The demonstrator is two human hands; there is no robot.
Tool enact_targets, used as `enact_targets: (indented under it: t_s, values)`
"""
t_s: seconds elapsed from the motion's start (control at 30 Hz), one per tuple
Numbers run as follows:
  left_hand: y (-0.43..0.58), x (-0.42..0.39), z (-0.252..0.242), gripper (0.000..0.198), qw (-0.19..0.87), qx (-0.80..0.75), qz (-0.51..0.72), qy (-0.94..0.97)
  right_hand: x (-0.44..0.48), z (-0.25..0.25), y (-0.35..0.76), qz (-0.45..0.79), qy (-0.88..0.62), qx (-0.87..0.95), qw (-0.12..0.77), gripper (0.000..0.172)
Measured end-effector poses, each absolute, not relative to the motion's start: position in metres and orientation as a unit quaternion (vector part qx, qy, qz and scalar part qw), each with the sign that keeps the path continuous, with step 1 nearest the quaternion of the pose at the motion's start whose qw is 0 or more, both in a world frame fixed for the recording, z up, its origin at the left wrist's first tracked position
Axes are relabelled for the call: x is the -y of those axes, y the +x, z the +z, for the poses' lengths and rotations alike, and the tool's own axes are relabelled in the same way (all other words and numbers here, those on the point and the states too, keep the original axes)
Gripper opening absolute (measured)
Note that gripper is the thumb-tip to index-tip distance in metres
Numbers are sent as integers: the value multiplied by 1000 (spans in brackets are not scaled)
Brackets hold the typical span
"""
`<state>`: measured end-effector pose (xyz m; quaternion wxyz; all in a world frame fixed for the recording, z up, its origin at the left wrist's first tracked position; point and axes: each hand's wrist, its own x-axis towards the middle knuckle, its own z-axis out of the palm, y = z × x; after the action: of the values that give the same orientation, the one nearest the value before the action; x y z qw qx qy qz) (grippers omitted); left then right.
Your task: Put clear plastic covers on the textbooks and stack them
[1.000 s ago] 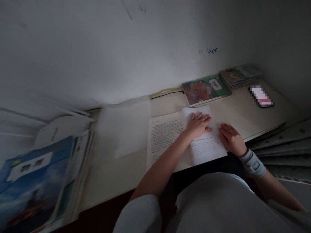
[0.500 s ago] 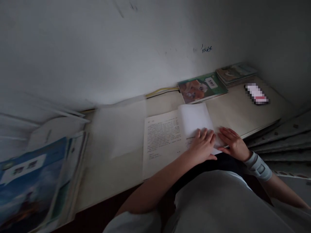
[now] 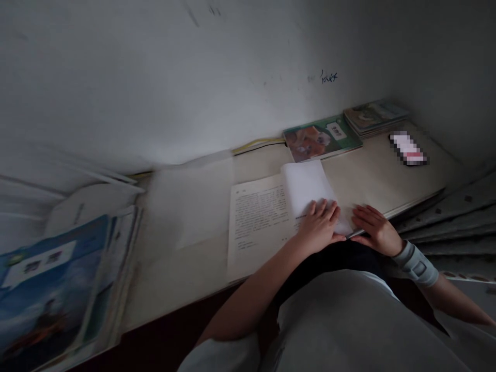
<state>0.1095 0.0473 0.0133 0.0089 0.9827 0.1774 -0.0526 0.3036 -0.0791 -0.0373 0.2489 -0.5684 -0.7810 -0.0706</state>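
An open book (image 3: 258, 217) lies on the desk (image 3: 186, 279), its left page full of printed text. Over its right page lies a white sheet (image 3: 306, 186), blank apart from a little print low down, partly covered by my hand. My left hand (image 3: 320, 225) rests flat on the lower part of that sheet, fingers stretched out. Just right of the book, my right hand (image 3: 375, 230) lies on the desk's front edge with its fingers extended and nothing in them. A grey band (image 3: 418, 263) wraps my right wrist.
A green-covered book (image 3: 321, 138) and a stack of books (image 3: 375, 114) lie along the wall. Right of them is a phone (image 3: 408, 148), its screen blurred out. More books (image 3: 58, 289) are piled at the left. A patterned curtain (image 3: 457, 217) hangs at the right.
My right hand has shifted slightly right, off the sheet's edge, leaving a gap between the hands. My left hand has moved slightly up and left on the sheet.
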Motion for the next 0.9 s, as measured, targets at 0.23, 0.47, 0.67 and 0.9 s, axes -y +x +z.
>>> enact_targets:
  t_s: [0.23, 0.47, 0.67, 0.9]
  values:
    - [114, -42, 6, 68, 5, -187, -36, 982, 80, -37, 280, -91, -641, 722, 242, 41]
    - [111, -45, 12, 68, 15, -190, -38, 981, 82, -40, 248, -98, -720, 646, 234, 41]
    - [100, -48, 22, 67, 19, -177, -51, 983, 75, -28, 253, -87, -723, 647, 227, 30]
    - [98, -48, 19, 65, 26, -181, -41, 982, 62, -24, 251, -109, -761, 616, 174, 26]
